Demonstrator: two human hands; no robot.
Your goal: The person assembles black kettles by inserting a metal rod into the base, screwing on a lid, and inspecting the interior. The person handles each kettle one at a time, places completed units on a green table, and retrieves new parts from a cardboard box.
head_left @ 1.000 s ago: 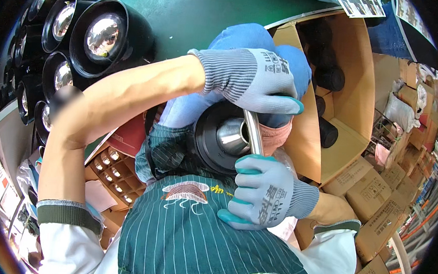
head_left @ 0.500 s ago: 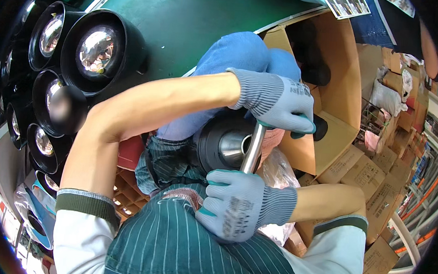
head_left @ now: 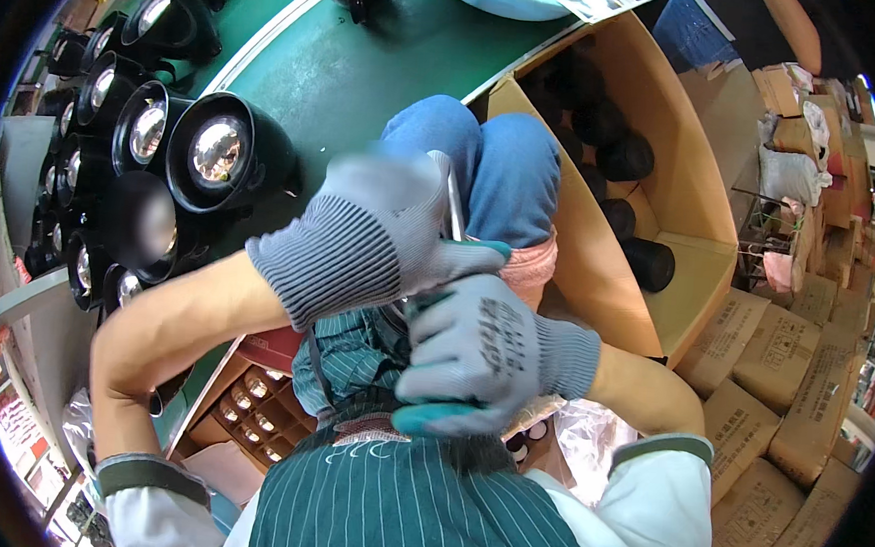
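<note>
Both my hands wear grey knit gloves with teal palms and meet over my lap. My left hand (head_left: 385, 225) is closed on a shiny metal bar (head_left: 454, 202), whose upper part shows beside the glove. Just below and to the right, my right hand (head_left: 478, 354) has its fingers curled, close against the left thumb. Whatever lies inside the right fingers is hidden. Under the hands, a black round housing (head_left: 395, 316) is almost wholly covered; only a bit of its edge shows.
Black round housings with mirror-like centres (head_left: 216, 152) stand grouped on the green table (head_left: 359, 88) at left. An open cardboard box (head_left: 690, 159) with black cylindrical parts is at right. Stacked cartons (head_left: 779, 345) lie beyond. A divided box of shiny parts (head_left: 249, 412) sits lower left.
My left hand has moved left and slightly down, turning the bar more upright in view. The right hand has shifted up a little, closer to the left. The head view has swung.
</note>
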